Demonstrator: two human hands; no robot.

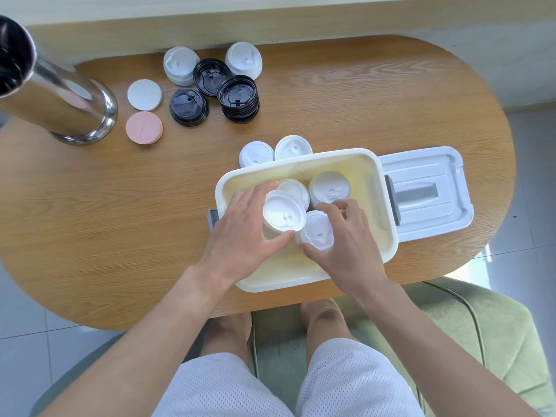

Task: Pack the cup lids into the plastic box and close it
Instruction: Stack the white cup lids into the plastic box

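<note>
Wooden table [331, 94]: open plastic box [388, 236] near me. My left hand [240, 236] grips one white lid stack [284, 213]; right hand [346, 245] grips another [317, 231] inside.

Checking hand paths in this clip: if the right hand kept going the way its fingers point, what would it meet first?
The right hand points up-left over the white lid stack it grips; next in line is probably the lid stack held by the left hand. Depth unclear.
</note>
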